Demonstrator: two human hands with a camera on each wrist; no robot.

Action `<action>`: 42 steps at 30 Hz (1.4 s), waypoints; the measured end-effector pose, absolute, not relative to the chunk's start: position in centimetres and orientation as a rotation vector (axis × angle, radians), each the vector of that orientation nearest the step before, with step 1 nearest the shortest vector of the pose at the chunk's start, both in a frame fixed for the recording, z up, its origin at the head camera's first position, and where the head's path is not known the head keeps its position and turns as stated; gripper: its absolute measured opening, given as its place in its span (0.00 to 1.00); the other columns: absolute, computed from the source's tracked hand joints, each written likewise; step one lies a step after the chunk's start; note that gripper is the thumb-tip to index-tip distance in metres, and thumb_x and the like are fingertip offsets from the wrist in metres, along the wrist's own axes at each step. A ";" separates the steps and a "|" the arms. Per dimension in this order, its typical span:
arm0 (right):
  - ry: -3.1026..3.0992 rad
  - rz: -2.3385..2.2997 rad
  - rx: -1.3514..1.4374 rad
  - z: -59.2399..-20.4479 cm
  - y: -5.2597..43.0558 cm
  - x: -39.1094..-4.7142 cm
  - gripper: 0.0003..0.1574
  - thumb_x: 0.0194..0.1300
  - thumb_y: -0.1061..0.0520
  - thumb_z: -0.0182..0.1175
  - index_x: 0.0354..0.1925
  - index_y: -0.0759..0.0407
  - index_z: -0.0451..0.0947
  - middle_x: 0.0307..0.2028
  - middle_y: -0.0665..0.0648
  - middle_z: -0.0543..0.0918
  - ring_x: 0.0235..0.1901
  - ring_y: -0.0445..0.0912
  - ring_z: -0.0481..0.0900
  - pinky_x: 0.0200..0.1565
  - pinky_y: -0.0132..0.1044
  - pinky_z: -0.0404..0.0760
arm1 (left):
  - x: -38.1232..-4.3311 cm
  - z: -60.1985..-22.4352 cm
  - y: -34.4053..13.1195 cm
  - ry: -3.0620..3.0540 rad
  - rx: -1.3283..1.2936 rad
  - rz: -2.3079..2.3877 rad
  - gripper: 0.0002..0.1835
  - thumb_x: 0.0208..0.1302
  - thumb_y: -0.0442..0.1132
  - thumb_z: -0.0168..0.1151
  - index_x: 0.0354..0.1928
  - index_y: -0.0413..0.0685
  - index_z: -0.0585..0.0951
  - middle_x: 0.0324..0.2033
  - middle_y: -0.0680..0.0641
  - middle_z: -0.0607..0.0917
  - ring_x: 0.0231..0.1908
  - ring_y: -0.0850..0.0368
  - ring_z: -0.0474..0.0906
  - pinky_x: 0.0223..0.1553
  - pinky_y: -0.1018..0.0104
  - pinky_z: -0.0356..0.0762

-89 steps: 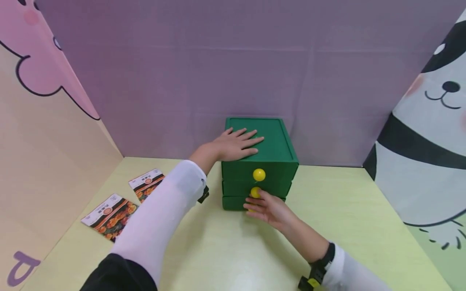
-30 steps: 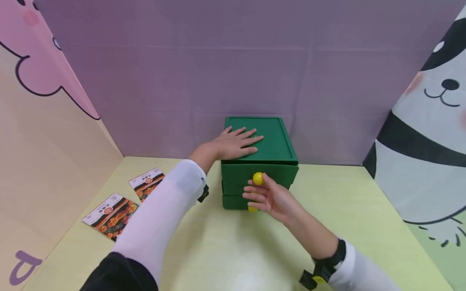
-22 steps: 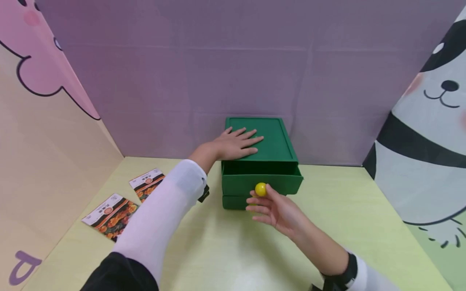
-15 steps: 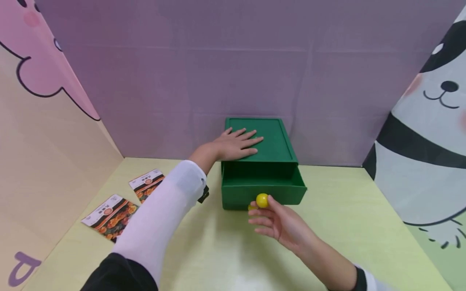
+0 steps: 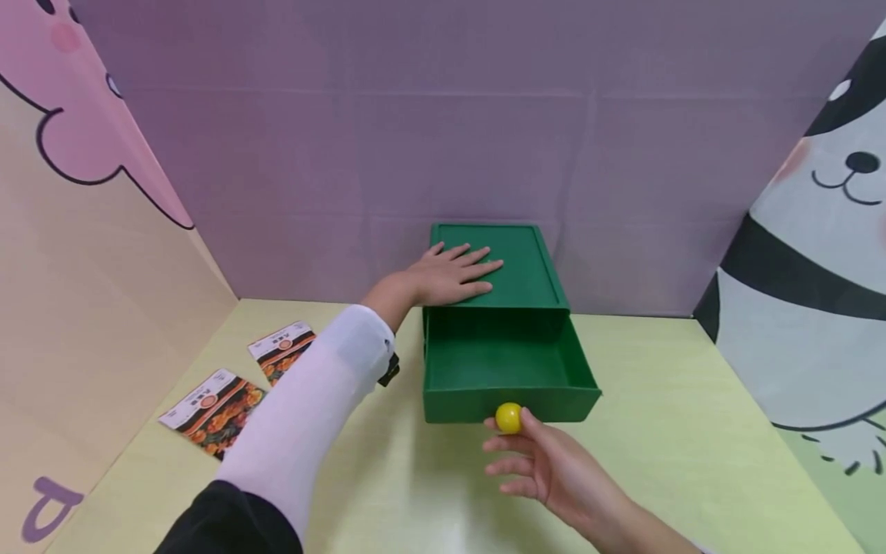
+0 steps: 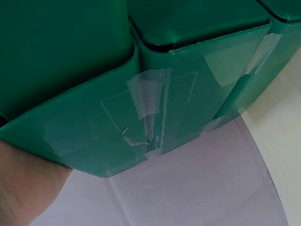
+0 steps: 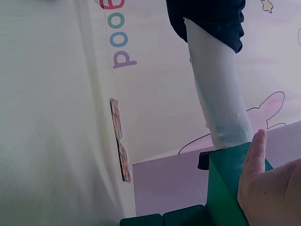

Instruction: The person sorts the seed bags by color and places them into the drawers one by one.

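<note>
A small green drawer cabinet (image 5: 522, 265) stands against the purple backdrop. My left hand (image 5: 450, 278) lies flat on its top, fingers spread. The top drawer (image 5: 512, 404) is pulled far out, and its bare green inside shows. My right hand (image 5: 547, 465) pinches the round yellow drawer knob (image 5: 508, 418) between thumb and index finger, the other fingers loosely extended. The pulled-out drawer hides the lower drawer fronts in the head view. In the left wrist view, clear tape (image 6: 146, 94) covers the cabinet's side, with part of my left hand (image 6: 28, 183) at the lower left.
Two printed packets, a nearer one (image 5: 214, 412) and a farther one (image 5: 282, 346), lie on the pale table (image 5: 664, 431) left of the cabinet, partly behind the left sleeve (image 5: 311, 400). Printed cloth panels (image 5: 803, 346) rise on both sides.
My right hand moved from a lower knob up to the top one, then drew the top drawer out toward me from shut. My left hand stayed on the cabinet top.
</note>
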State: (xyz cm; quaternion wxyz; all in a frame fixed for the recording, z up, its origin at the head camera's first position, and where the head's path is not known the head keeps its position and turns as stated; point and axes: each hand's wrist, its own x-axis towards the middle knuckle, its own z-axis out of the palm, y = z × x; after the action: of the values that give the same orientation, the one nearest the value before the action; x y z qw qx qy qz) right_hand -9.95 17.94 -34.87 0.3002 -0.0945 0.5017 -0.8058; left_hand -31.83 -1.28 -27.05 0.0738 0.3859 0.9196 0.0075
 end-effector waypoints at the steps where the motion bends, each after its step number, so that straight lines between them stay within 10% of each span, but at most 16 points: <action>1: 1.336 -2.131 -0.245 -34.9 18.0 -9.8 0.32 0.73 0.42 0.34 0.59 0.65 0.64 0.44 0.53 0.81 0.41 0.45 0.80 0.42 0.33 0.80 | -31.8 -27.1 -1.3 2.762 1.160 0.023 0.30 0.67 0.67 0.24 0.68 0.77 0.35 0.70 0.59 0.34 0.68 0.55 0.27 0.67 0.47 0.26; 22: 1.257 -2.021 -0.163 -35.7 18.1 -7.7 0.34 0.72 0.38 0.36 0.61 0.61 0.59 0.46 0.53 0.79 0.41 0.44 0.80 0.41 0.33 0.80 | -31.9 -27.3 -1.5 2.771 1.162 0.062 0.30 0.67 0.68 0.25 0.68 0.77 0.36 0.71 0.59 0.35 0.68 0.56 0.27 0.67 0.48 0.26; 31: 1.211 -2.063 -0.312 -36.4 18.0 -8.0 0.29 0.75 0.45 0.30 0.61 0.61 0.63 0.47 0.53 0.80 0.41 0.45 0.80 0.41 0.34 0.80 | -32.4 -28.0 -4.9 2.955 1.203 0.994 0.29 0.71 0.55 0.37 0.71 0.60 0.50 0.71 0.48 0.48 0.68 0.58 0.30 0.66 0.42 0.28; 42: 1.224 -2.062 -0.294 -36.9 18.2 -8.1 0.30 0.74 0.43 0.32 0.59 0.61 0.65 0.46 0.53 0.80 0.41 0.45 0.80 0.41 0.34 0.80 | -30.9 -32.6 -21.0 3.287 0.205 0.997 0.39 0.70 0.55 0.40 0.71 0.44 0.37 0.69 0.32 0.41 0.66 0.34 0.33 0.63 0.34 0.36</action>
State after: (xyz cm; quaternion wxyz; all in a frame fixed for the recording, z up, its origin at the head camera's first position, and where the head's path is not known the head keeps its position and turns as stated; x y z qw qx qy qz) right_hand -8.08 18.23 -36.89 0.3548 -0.1138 0.4736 -0.7981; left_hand -30.88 -21.02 -32.57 -0.1490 0.0589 0.9446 0.2866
